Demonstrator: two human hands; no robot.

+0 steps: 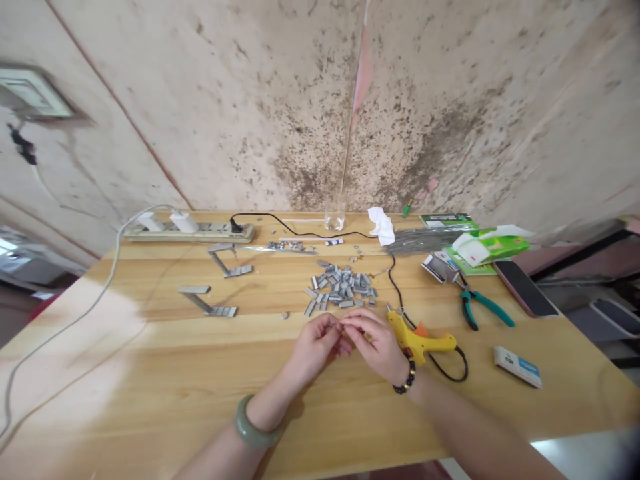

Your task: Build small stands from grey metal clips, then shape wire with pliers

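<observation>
My left hand (315, 343) and my right hand (376, 341) meet at the middle of the wooden table (150, 373), fingertips pinched together on something small that I cannot make out. Just beyond them lies a heap of grey staple strips (341, 287). A yellow glue gun (417, 340) lies right beside my right hand, its black cord looping behind it. A green bangle is on my left wrist and a bead bracelet on my right.
Two glued staple constructions (207, 300) (230, 260) stand at the left. A power strip (190, 230) and a glass (335, 219) sit by the stained wall. Green-handled pliers (480, 308), a phone (525, 288), green boxes (487, 248) and a small white box (517, 365) lie right.
</observation>
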